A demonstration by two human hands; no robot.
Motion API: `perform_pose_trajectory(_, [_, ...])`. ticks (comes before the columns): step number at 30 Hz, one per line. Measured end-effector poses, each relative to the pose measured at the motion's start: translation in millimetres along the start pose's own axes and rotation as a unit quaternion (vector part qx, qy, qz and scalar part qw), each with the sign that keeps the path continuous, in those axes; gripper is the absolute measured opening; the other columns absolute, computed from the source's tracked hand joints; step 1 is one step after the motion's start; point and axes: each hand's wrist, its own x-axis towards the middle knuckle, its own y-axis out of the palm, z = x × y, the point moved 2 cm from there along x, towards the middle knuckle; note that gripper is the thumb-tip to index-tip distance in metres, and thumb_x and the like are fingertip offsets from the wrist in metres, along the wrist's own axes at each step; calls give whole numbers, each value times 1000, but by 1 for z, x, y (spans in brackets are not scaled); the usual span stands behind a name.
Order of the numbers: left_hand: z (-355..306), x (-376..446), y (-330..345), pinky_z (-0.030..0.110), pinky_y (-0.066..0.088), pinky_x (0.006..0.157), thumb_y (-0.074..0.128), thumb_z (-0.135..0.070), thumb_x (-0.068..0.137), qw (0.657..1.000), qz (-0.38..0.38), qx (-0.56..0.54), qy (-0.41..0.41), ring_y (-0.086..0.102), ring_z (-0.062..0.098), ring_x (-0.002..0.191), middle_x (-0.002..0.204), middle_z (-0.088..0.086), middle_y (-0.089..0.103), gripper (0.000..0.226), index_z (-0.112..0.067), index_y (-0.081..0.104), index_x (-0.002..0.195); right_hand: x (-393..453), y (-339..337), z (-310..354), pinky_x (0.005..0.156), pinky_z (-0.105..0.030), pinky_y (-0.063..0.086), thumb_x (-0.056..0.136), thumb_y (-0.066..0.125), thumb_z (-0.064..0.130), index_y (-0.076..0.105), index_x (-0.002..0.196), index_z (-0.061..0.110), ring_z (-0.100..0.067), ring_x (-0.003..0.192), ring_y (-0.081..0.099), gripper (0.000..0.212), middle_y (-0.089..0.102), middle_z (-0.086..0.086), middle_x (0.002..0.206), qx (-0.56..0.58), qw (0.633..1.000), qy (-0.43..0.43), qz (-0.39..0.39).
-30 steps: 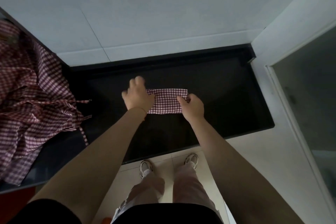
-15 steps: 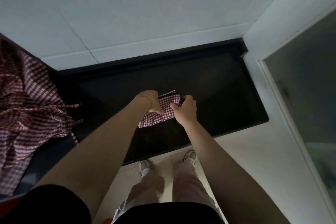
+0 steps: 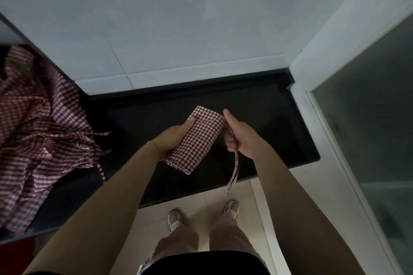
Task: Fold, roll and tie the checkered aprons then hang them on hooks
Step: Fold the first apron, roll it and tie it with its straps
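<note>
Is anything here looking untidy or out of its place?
Yes: a heap of checkered aprons lies crumpled at the counter's left end, ties trailing. The rolled apron in the left hand looks neat; the right hand grips its strap.

Left hand grips the rolled apron above the counter; right hand pinches its strap.

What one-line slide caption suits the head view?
Left hand holds rolled apron; right hand grips its strap.
</note>
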Motion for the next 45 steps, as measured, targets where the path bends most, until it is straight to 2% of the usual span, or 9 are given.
perform_pose_trajectory(4, [-5,-25,-12,49,48,100,44,-69,89,995,-46,-83,13,64,29,107,114,12,67,56,-20,59,112,-26,-5,30,58,-27,41,100,55,33,62,103,7,-12,57,45,27,49,3,64,-46,994,-90,-30])
perform_pose_trajectory(10, [-27,-61,-21,43,53,92,38,-70,92,991,-85,-88,61,65,29,105,113,14,67,68,-12,58,119,-57,9,79,82,-24,51,97,62,27,75,104,19,-9,94,67,17,73,6,99,-170,960,-183,-124])
perform_pose_trajectory(16, [-54,-83,-37,46,53,94,40,-67,94,969,-173,-137,115,67,29,101,106,12,71,68,-8,63,116,-82,26,122,60,-25,43,97,59,30,67,91,10,-14,65,55,22,58,1,72,-189,927,-243,-213])
perform_pose_trajectory(19, [-67,-90,-42,45,54,92,41,-62,97,939,-195,-251,130,66,31,101,108,13,70,63,-6,61,117,-90,34,129,47,-25,33,101,50,24,64,90,10,-12,48,38,23,44,2,62,-184,941,-223,-176])
perform_pose_trajectory(27, [-104,-97,-26,48,48,101,27,-49,104,932,-267,-204,136,56,35,115,128,17,57,64,3,45,137,-115,95,135,40,-21,30,104,41,22,62,95,10,-10,44,38,25,51,-1,64,-255,941,-212,-68])
perform_pose_trajectory(32, [-120,-97,-13,37,51,62,40,-25,106,904,-148,-356,184,60,26,82,102,14,63,29,-2,57,109,-114,106,121,44,-20,34,106,41,29,60,89,15,-10,50,44,29,53,0,67,-288,932,-206,-71])
perform_pose_trajectory(36, [-126,-105,-7,34,45,94,39,-20,106,824,3,-533,189,58,26,111,122,16,62,35,1,50,132,-113,96,109,42,-20,25,104,46,30,64,89,10,-7,45,34,31,44,3,59,-235,950,-200,-42])
perform_pose_trajectory(41, [-119,-118,-10,33,48,85,53,-33,99,925,48,-344,154,60,21,98,104,6,67,28,-9,62,111,-109,67,102,44,-23,20,103,48,18,57,83,9,-8,45,27,23,39,3,57,-88,981,-169,-24])
perform_pose_trajectory(45, [-113,-122,-13,39,57,78,57,-27,96,955,71,-249,147,61,26,98,108,13,62,31,-4,59,117,-111,46,109,49,-25,28,99,43,3,60,88,2,-13,49,39,21,49,-7,66,-68,982,-164,-71])
